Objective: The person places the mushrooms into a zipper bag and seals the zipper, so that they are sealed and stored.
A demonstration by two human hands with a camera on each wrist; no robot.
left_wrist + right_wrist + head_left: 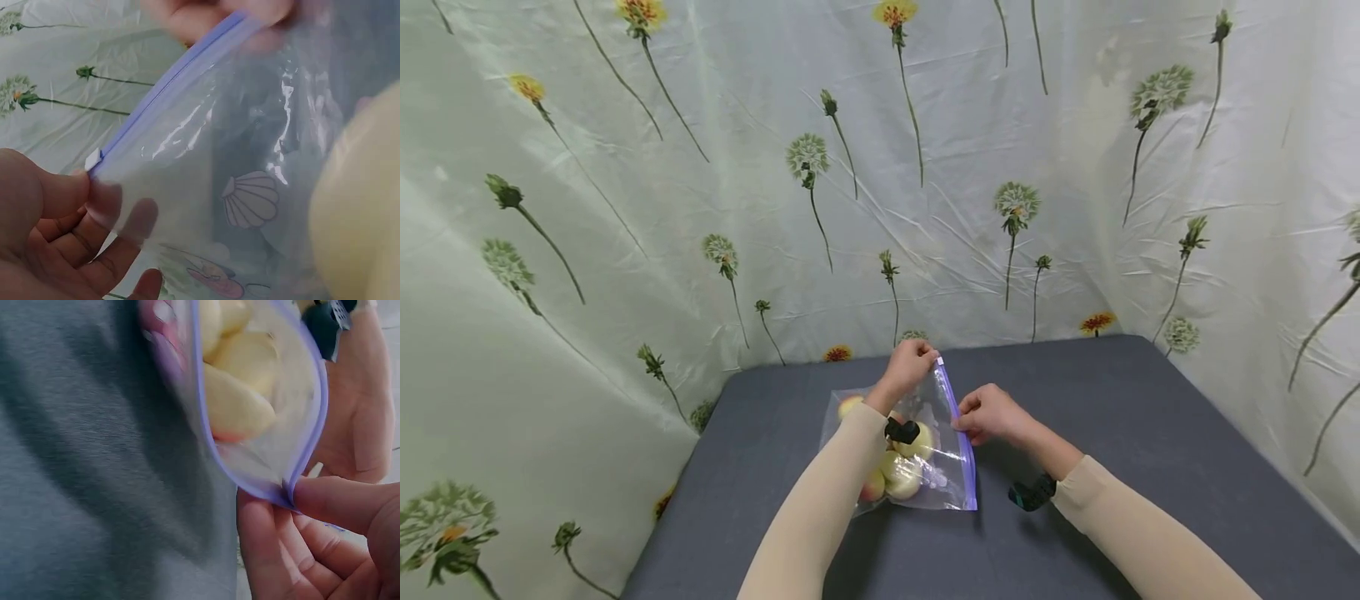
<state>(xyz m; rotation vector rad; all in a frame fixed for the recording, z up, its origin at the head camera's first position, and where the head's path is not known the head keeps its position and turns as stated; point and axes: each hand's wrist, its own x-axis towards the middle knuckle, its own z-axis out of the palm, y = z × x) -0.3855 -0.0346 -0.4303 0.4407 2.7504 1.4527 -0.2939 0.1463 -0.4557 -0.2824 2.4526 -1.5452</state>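
Note:
A clear zip bag [951, 493] with a purple zip strip [967, 471] holds several round yellow fruits [901, 475] with red blush, peach-like in look. At its far corner, my left hand [910, 367] pinches the bag between thumb and fingers, right by the white slider [94, 159]. Partway along the strip, my right hand [996, 414] pinches the zip edge between thumb and forefinger. Seen from the right wrist, the bag's mouth gapes between its two purple edges, with fruit [237, 403] showing inside. A printed shell [251, 199] decorates the plastic. My left forearm hides some of the fruit.
The bag is on a dark grey table [1120, 433]. Behind and beside the table hangs a pale curtain [955, 250] printed with dandelions. Each wrist wears a small black camera, the right one [1032, 492] close above the tabletop.

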